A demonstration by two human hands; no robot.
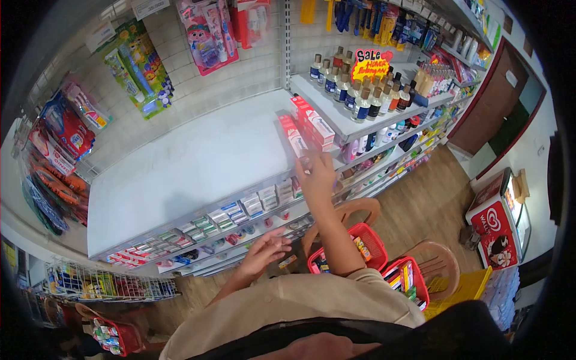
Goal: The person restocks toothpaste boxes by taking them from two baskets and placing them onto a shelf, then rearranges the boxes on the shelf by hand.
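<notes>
On the right end of the white shelf (198,150), my right hand (316,175) has its fingers on the near end of a slim red and white box (293,135). Beside that box, a little to the right, lie other red and white boxes (313,123) at the shelf's back right corner. My left hand (268,249) is in the air in front of the shelf's lower edge, with its fingers apart and nothing in it.
Perfume bottles (361,102) with a sale sign (370,65) stand on the adjoining shelf at right. Red baskets (375,246) of goods rest on chairs below. Packaged toothbrushes (141,72) hang behind the shelf. A red freezer (498,225) stands far right.
</notes>
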